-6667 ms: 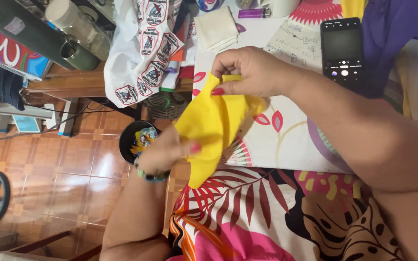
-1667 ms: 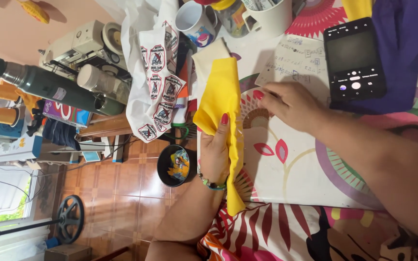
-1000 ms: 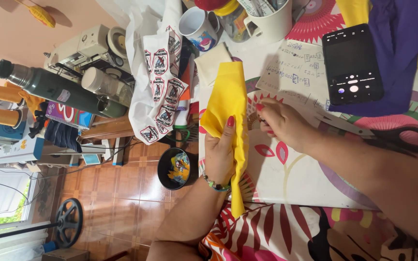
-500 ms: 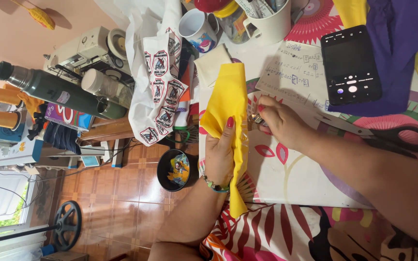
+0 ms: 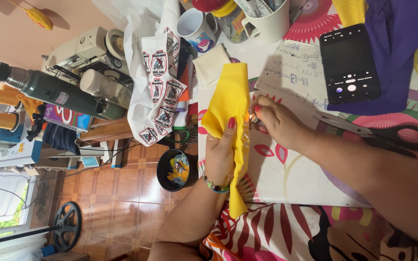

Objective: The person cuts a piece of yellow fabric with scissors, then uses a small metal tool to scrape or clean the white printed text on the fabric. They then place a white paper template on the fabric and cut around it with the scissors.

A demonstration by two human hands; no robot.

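Both hands on the yellow cloth (image 5: 228, 104). Our left hand (image 5: 222, 154) grips it from the left side, thumb pressed flat on top, fingers wrapped under. Our right hand (image 5: 276, 121) is closed on a small item at the cloth's right edge, with a small bright glow (image 5: 251, 117) at the fingertips; we can't tell what the item is.

Cloth lies as a long folded strip over the left edge of the table (image 5: 291, 179), one end pointing up-frame toward the white mug (image 5: 197, 30), other end hanging past our left wrist.

Around it:
- sheet of handwritten notes (image 5: 289, 72), just right of the cloth
- black phone (image 5: 348, 65), screen lit, lying on purple fabric (image 5: 402, 43)
- black-handled scissors (image 5: 388, 135), on the table right of our right hand
- white printed cloth (image 5: 158, 82), draped left of the mug
- black bowl (image 5: 176, 169), off the table edge over the tiled floor
- green flask (image 5: 49, 89), far left
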